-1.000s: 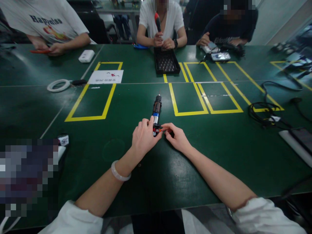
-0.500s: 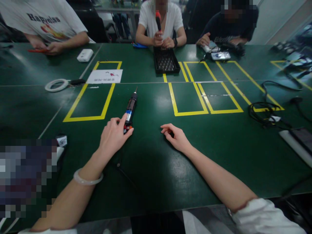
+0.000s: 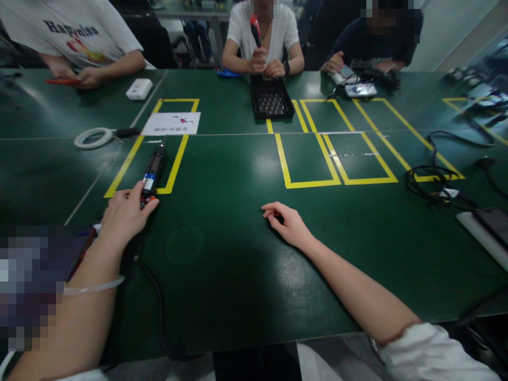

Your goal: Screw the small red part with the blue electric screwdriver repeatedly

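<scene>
My left hand is closed around the rear end of an electric screwdriver, which has a black body and a blue and silver label. The tool points away from me, its tip toward a white paper sheet. It is within the left yellow tape outline. A black cord trails from its back end toward the table's front edge. My right hand rests on the green table, fingers loosely curled, thumb and forefinger apart, holding nothing.
Across the table, a person's hand holds a red and black tool over a black tray of small metal pieces. More yellow outlines lie ahead. Coiled black cables are at right; a white cable coil is at left.
My left hand has carried the electric screwdriver leftward, from the middle of the table into the left yellow outline. The cord has shifted with it. My right hand has stayed in place.
</scene>
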A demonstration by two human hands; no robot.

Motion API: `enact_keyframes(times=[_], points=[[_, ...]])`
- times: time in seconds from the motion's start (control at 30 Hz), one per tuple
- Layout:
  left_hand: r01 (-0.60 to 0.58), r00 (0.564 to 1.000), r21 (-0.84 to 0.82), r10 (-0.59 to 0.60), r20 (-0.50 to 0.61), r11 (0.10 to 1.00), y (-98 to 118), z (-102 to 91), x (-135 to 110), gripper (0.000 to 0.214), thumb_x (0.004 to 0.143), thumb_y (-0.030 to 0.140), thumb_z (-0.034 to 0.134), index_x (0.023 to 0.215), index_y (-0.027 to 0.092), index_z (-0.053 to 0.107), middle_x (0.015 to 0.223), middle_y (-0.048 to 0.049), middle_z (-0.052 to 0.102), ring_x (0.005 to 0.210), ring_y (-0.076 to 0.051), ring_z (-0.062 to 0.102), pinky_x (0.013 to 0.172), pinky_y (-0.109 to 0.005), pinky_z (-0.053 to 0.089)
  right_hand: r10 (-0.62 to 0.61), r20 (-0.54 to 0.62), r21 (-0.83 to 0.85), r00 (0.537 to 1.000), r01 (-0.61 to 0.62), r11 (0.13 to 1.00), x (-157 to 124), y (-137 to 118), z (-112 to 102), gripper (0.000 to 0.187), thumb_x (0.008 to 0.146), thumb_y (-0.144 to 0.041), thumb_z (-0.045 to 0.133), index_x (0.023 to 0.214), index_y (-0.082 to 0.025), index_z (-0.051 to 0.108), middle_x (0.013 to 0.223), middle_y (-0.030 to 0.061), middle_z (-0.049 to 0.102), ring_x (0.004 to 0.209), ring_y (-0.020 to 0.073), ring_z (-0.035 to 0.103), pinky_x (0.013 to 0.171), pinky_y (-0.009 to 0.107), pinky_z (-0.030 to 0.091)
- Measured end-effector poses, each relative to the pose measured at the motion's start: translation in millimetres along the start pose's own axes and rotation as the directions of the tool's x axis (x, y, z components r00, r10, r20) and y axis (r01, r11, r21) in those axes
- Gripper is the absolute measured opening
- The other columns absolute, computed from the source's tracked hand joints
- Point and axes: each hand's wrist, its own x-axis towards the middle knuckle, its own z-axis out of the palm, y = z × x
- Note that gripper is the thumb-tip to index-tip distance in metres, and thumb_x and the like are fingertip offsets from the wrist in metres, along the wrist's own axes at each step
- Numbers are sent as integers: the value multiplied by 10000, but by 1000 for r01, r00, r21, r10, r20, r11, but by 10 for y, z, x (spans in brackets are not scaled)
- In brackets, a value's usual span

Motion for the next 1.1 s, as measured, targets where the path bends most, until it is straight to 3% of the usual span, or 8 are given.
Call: enact_keyframes(times=[0.17,0.4,0.57,0.67,0.73,0.8,0.93,1.1], points=[[-1,979,93,20,-201,996,143,-77,-191,491,942,499,373,1312,185,448,1289,-141,477,1137,-288,474,877,-345,428,6,6,-11,1000,-6,1000,7,-19,-9,289,877,-96,502,1121,-205,610,940,35,701,877,162,645,836,309,482],[96,980,89,-79,-182,991,253,-135,-232,420,943,505,326,1094,186,555,1195,-97,526,973,-253,540,716,-318,415,3,5,-6,1000,-3,1000,8,-17,-2,281,878,-99,507,1115,-206,612,928,34,702,871,160,647,837,308,481],[59,972,-190,-99,-211,980,404,-257,-178,414,923,470,392,1140,161,562,1138,-98,617,983,-255,577,827,-364,440,6,14,-18,1000,-6,1000,10,-12,6,279,880,-105,514,1118,-209,616,934,34,704,872,162,647,822,306,481],[-144,989,-620,135,-62,771,790,-335,-251,372,898,431,482,1120,144,565,1065,-88,675,957,-206,625,888,-353,470,9,17,-4,1000,-9,1000,11,-21,-5,278,878,-108,514,1114,-212,618,930,33,706,867,162,651,817,306,483],[-166,923,-845,382,49,509,1119,-373,-339,378,898,418,493,1137,135,571,1082,-98,677,969,-192,642,899,-346,492,9,14,41,1000,-10,999,10,-27,-14,268,879,-117,515,1109,-207,619,917,33,705,860,158,656,821,307,487],[-122,828,-921,550,111,370,1423,-391,-432,401,912,399,479,1197,137,583,1070,-97,671,973,-190,642,912,-357,495,9,17,117,1000,-11,993,8,-30,-19,257,885,-137,518,1115,-198,613,912,35,701,853,151,657,819,304,493],[-73,685,-959,713,150,272,1777,-331,-553,513,926,382,476,1394,170,481,987,-66,649,899,-166,618,890,-353,486,35,50,290,998,-48,956,0,-32,-13,286,890,-232,571,1174,-194,570,911,31,689,790,135,642,742,280,508],[89,602,-981,775,193,174,1853,-175,-596,657,914,360,510,1504,160,302,870,-37,621,841,-159,604,830,-331,490,47,148,361,988,-98,927,-3,-60,8,239,873,-315,638,1069,-181,609,844,19,677,725,127,616,706,275,509]])
